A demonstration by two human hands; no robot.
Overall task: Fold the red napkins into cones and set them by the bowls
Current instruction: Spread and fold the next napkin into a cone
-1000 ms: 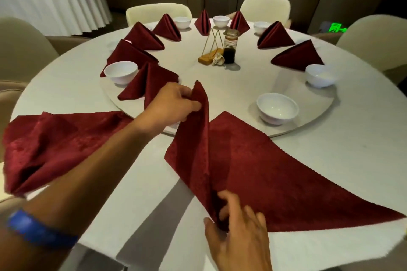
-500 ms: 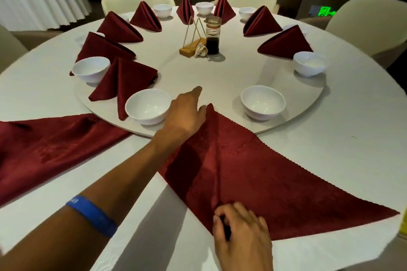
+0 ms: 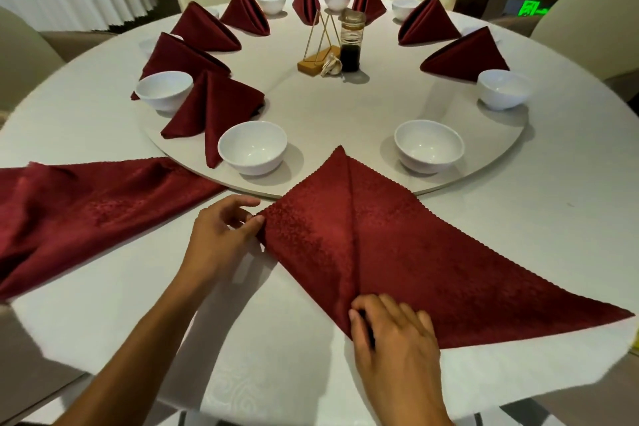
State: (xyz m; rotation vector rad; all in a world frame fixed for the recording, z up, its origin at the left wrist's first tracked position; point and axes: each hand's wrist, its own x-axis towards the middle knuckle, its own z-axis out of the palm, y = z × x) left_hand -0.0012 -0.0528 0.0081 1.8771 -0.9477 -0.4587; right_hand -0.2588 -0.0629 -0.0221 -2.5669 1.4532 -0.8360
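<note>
Head view: a red napkin lies flat on the near part of the worktop, its far tip lapping over the edge of the turntable between two white bowls. One side is already folded in, giving a centre crease that runs from the far tip towards the near point; the right side stretches out unfolded to a long point at the right edge of the worktop.

The left hand is at the napkin's left corner, thumb and fingers pinching or pressing the folded edge there; the exact hold is hard to make out. The right hand rests on the near point, its fingers curled down over the cloth, seemingly pinning the bottom of the crease.

The unfolded wing lies to the right of both hands, its long axis running right and slightly near. The right hand is the nearer one, so the next fold probably falls to it, bringing that wing in to the crease while the left hand holds the point.

A second napkin lies loose at the left. Finished cones stand beside bowls farther round the turntable.
</note>
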